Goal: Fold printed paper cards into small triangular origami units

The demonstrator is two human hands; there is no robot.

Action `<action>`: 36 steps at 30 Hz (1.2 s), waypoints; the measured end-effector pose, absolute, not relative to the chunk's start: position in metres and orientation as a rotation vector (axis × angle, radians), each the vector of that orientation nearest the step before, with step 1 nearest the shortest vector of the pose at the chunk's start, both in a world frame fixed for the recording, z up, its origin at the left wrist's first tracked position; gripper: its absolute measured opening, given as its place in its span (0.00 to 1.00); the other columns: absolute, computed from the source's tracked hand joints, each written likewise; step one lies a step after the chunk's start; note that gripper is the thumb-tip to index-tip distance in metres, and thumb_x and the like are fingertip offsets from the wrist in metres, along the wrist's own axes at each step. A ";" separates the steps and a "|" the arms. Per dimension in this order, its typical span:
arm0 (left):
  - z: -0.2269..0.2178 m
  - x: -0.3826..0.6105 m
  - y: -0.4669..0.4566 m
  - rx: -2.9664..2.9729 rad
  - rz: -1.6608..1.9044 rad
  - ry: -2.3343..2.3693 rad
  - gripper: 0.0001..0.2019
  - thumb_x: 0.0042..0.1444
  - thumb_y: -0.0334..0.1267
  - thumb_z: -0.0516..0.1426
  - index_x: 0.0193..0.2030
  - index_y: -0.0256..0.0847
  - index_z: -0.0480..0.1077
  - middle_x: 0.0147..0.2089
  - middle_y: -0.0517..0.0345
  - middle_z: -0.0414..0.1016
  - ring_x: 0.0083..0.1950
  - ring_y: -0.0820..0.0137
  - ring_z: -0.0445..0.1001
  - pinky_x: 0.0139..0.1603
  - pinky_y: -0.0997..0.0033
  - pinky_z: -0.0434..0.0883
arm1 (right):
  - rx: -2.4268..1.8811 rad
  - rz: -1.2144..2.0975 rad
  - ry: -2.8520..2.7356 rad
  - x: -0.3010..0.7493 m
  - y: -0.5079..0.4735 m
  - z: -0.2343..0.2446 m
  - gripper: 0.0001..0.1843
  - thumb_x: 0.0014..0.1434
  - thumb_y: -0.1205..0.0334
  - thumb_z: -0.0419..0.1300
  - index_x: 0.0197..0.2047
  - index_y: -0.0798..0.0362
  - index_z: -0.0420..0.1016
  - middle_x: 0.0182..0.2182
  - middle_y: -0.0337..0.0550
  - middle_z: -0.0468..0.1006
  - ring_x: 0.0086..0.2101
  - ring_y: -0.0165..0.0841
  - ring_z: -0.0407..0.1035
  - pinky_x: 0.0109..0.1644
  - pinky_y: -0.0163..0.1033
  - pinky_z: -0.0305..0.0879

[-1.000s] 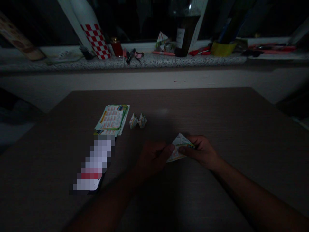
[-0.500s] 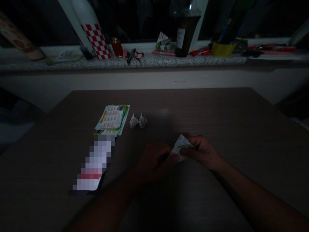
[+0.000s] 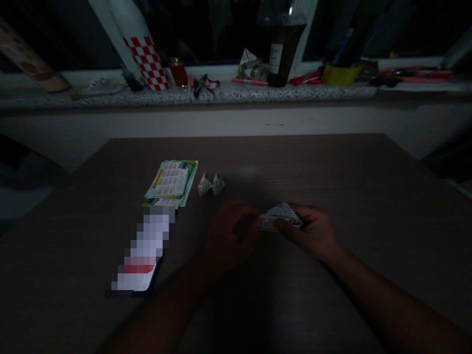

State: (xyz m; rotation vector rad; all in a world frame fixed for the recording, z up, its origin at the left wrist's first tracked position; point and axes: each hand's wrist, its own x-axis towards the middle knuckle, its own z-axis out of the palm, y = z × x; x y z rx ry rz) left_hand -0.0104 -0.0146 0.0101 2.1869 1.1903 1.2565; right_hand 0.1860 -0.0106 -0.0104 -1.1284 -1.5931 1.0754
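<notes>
A folded piece of printed paper (image 3: 283, 214), with a pointed top, is held between both hands above the dark table. My right hand (image 3: 313, 228) pinches its right side, thumb in front and fingers behind. At the paper's left end, the thumb and forefinger of my left hand (image 3: 232, 233) pinch the edge. Two small folded paper shapes (image 3: 211, 184) stand side by side on the table, beyond my left hand. To their left lies a stack of printed paper sheets (image 3: 171, 179).
A phone (image 3: 143, 250) with a blurred screen lies on the table (image 3: 332, 172) below the stack. Along the granite windowsill (image 3: 221, 96) stand a red-and-white checkered bottle (image 3: 147, 64), a dark bottle (image 3: 282, 54), a yellow holder (image 3: 341, 74) and several pens.
The left hand has shifted to the paper's left end, and the paper's outline has changed from a diamond-like shape to a wider one with a flap extending left. The right hand keeps its pinch.
</notes>
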 end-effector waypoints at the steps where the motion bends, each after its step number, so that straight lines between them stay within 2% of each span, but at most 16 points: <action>1: 0.010 -0.010 -0.014 2.204 1.261 1.171 0.01 0.55 0.31 0.56 0.35 0.39 0.69 0.35 0.56 0.74 0.37 0.70 0.72 0.38 0.70 0.69 | -1.111 1.027 -1.647 0.186 -0.010 -0.010 0.09 0.54 0.58 0.63 0.31 0.56 0.77 0.23 0.41 0.77 0.22 0.29 0.68 0.24 0.32 0.65; 4: 0.010 -0.011 -0.013 2.305 1.259 1.130 0.01 0.54 0.30 0.57 0.33 0.39 0.68 0.33 0.56 0.73 0.36 0.70 0.72 0.38 0.71 0.69 | -1.017 0.799 -1.796 0.186 -0.008 -0.009 0.05 0.55 0.63 0.62 0.34 0.54 0.76 0.27 0.42 0.78 0.27 0.32 0.71 0.31 0.35 0.68; 7: 0.010 -0.011 -0.012 2.465 1.213 1.078 0.01 0.53 0.30 0.57 0.32 0.38 0.68 0.33 0.55 0.73 0.36 0.70 0.71 0.38 0.70 0.69 | -0.886 0.541 -1.901 0.189 -0.006 -0.007 0.13 0.52 0.67 0.64 0.43 0.52 0.75 0.36 0.47 0.79 0.38 0.38 0.73 0.43 0.43 0.69; 9: 0.011 -0.011 -0.012 2.562 1.167 1.019 0.01 0.53 0.29 0.57 0.32 0.37 0.68 0.33 0.54 0.73 0.36 0.69 0.71 0.38 0.70 0.69 | -0.796 0.406 -1.972 0.191 -0.006 -0.005 0.16 0.50 0.68 0.65 0.45 0.51 0.74 0.37 0.47 0.79 0.40 0.39 0.73 0.46 0.47 0.68; 17: 0.009 -0.008 -0.012 2.729 1.083 0.842 0.03 0.55 0.30 0.55 0.31 0.39 0.68 0.32 0.55 0.74 0.35 0.69 0.69 0.38 0.68 0.69 | -0.588 0.181 -2.164 0.190 -0.008 -0.001 0.09 0.52 0.70 0.63 0.37 0.50 0.73 0.32 0.42 0.78 0.34 0.35 0.72 0.43 0.47 0.68; 23: 0.011 -0.010 -0.012 2.683 1.120 0.828 0.02 0.54 0.29 0.55 0.32 0.39 0.67 0.32 0.56 0.73 0.36 0.70 0.69 0.38 0.68 0.69 | -0.566 0.162 -2.183 0.188 -0.009 0.002 0.10 0.51 0.73 0.65 0.38 0.55 0.73 0.31 0.44 0.78 0.34 0.35 0.72 0.43 0.48 0.68; 36: 0.011 -0.012 -0.011 2.686 1.110 0.875 0.03 0.53 0.29 0.54 0.30 0.39 0.66 0.31 0.56 0.72 0.36 0.69 0.69 0.37 0.68 0.69 | -0.597 0.171 -2.233 0.190 -0.010 0.006 0.08 0.53 0.72 0.64 0.38 0.56 0.73 0.31 0.44 0.78 0.34 0.35 0.71 0.43 0.47 0.67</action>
